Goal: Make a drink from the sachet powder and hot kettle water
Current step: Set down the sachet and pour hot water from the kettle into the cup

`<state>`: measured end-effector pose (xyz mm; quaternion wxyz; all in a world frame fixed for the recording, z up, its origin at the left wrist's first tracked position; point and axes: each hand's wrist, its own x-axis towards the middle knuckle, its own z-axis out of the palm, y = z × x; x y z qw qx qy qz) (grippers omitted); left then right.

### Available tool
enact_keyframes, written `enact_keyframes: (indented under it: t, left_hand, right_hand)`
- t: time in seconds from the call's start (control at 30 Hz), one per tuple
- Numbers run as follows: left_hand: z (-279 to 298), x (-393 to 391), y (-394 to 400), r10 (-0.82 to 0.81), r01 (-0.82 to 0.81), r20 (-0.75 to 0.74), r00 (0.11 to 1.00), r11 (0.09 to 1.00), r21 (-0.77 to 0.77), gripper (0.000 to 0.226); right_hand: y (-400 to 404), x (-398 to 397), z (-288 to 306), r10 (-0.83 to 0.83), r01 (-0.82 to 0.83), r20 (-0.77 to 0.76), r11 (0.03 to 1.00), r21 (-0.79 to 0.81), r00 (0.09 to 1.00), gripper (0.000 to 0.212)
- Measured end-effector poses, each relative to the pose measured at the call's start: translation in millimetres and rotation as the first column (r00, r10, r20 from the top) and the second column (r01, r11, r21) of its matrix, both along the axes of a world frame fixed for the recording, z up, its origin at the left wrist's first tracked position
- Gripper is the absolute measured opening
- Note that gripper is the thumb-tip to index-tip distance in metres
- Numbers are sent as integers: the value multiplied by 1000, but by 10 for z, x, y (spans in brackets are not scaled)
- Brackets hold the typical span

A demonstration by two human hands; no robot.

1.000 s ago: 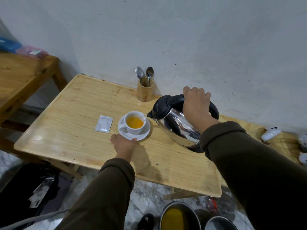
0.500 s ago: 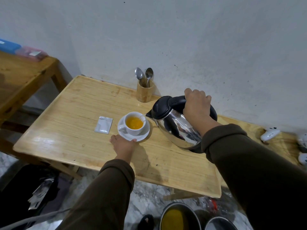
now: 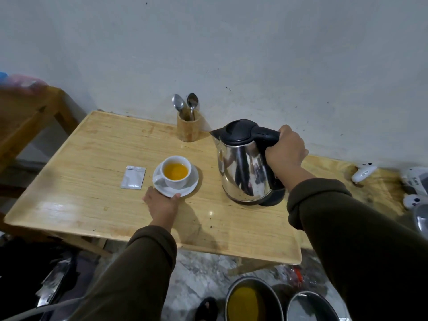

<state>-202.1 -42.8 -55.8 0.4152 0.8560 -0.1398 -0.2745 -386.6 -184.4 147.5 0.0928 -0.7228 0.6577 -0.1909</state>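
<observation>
A white cup (image 3: 176, 173) with orange liquid in it stands on a white saucer (image 3: 193, 185) in the middle of the wooden table (image 3: 92, 147). My left hand (image 3: 162, 205) grips the saucer's near rim. A silver sachet (image 3: 133, 177) lies flat just left of the saucer. To the right, the steel kettle (image 3: 244, 172) with a black lid stands upright on the table, spout toward the cup. My right hand (image 3: 287, 151) is closed around its black handle.
A wooden holder (image 3: 188, 126) with two spoons stands at the back by the wall. White objects (image 3: 363, 172) lie at the table's right end. Two metal pots (image 3: 252, 300) sit on the floor below the near edge. Another wooden table (image 3: 25, 112) is at left.
The kettle was tilted with its spout over the cup; it has swung back to the right and now stands upright on the table. My left hand has stayed on the saucer.
</observation>
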Motion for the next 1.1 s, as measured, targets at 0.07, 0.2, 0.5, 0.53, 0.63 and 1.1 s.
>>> enact_keyframes:
  t: [0.07, 0.2, 0.5, 0.53, 0.63, 1.1]
  left_hand:
    - [15, -17, 19, 1, -1, 10, 1000, 998, -60, 92]
    - [-22, -40, 35, -7, 13, 66, 998, 996, -89, 96]
    - [59, -217, -96, 47, -28, 114, 992, 986, -167, 109]
    - [66, -235, -127, 60, -39, 110, 992, 983, -181, 111]
    - [87, -271, -193, 116, -96, 79, 990, 971, -217, 107]
    - [118, -352, -291, 223, -220, -3, 975, 960, -173, 103]
  right_hand:
    - [-20, -99, -9, -64, 64, 55, 998, 0, 996, 19]
    - [-58, -306, -26, -176, 178, 136, 984, -5, 975, 24]
    - [-50, -705, -136, -404, 381, 372, 914, 136, 836, 20]
    - [-32, -737, -178, -414, 384, 395, 910, 156, 820, 20]
    - [-3, -810, -272, -437, 403, 453, 898, 174, 777, 20]
    - [-108, -834, -482, -464, 427, 500, 883, 194, 732, 27]
